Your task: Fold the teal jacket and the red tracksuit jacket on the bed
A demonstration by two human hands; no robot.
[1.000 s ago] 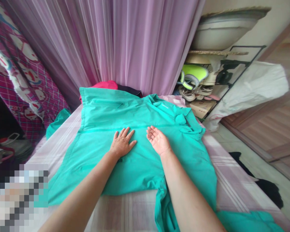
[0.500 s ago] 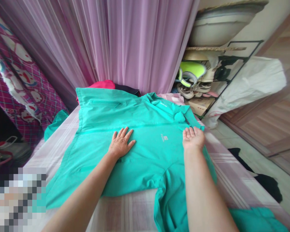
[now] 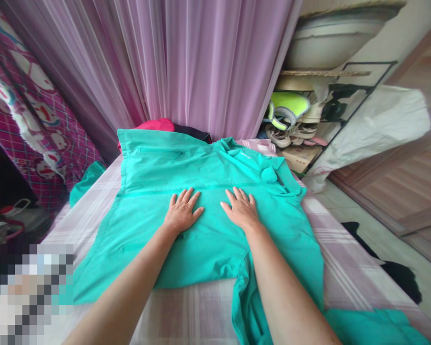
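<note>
A turquoise jacket (image 3: 208, 249) lies spread on the bed, its collar to the right and its hem to the left. A closed front zipper runs across it, with a zipped pocket on the far half. My left hand (image 3: 183, 211) rests flat on the near front panel, fingers spread, just below the zipper line. To its right, my right hand (image 3: 241, 208) also lies palm down on the fabric, fingers apart, covering the small chest logo. One sleeve bends toward me under my right forearm, and its end shows at the lower right.
Purple-and-white plaid cloth (image 3: 197, 311) covers the surface under the jacket. Purple curtains (image 3: 208, 62) hang behind, with pink and dark fabric at their foot. On the right stand a shoe rack (image 3: 366, 91), a white plastic bag (image 3: 384, 124) and a wooden door (image 3: 409, 191).
My right hand has moved left from near the collar and turned from palm up to flat, palm down, on the chest. My left hand stays in place on the jacket.
</note>
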